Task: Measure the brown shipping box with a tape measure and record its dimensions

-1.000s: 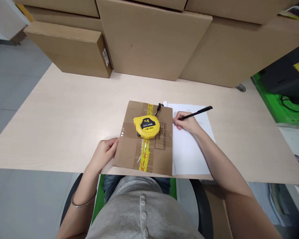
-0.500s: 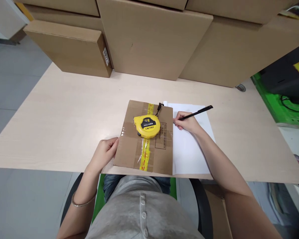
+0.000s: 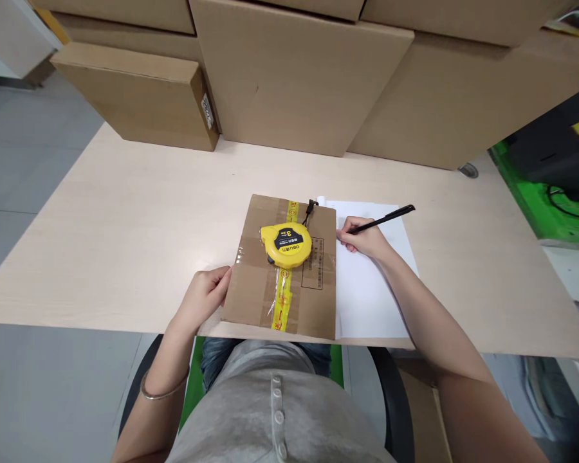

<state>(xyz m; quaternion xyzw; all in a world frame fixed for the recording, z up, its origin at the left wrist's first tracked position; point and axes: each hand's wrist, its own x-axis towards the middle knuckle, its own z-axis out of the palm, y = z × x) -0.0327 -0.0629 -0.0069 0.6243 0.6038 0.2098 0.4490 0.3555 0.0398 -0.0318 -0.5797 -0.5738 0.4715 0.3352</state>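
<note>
Centre of frame, near edge of the desk [image 3: 125,218]: a flat cardboard parcel [image 3: 251,289] lies flat, with a yellow tape strip [image 3: 282,302] running down its middle. A yellow tape measure [image 3: 287,244] sits on top of the parcel, in its upper half and on the tape strip, with a black wrist cord at the parcel's far edge.

Left hand [image 3: 203,301], lower centre-left: fingers curled round the parcel's left edge, thumb on top, closed on it. There is a metal bracelet [image 3: 161,393] on that wrist.

Right hand [image 3: 364,239], just right of the parcel: pinched shut around a black pen [image 3: 386,218]. The pen's tip is down at the white paper sheet [image 3: 367,296] and its barrel slants toward the upper right. Whether the tip touches the paper is hidden by the fingers. The sheet lies on the desk touching the parcel's right side, partly tucked under it, and the forearm rests across it.

Top of frame: large cardboard boxes [image 3: 299,77] stand in a row along the desk's far side. A smaller box [image 3: 135,96] lies at upper left with a label on its end. A green object [image 3: 550,199] is at the right edge, off the desk.
</note>
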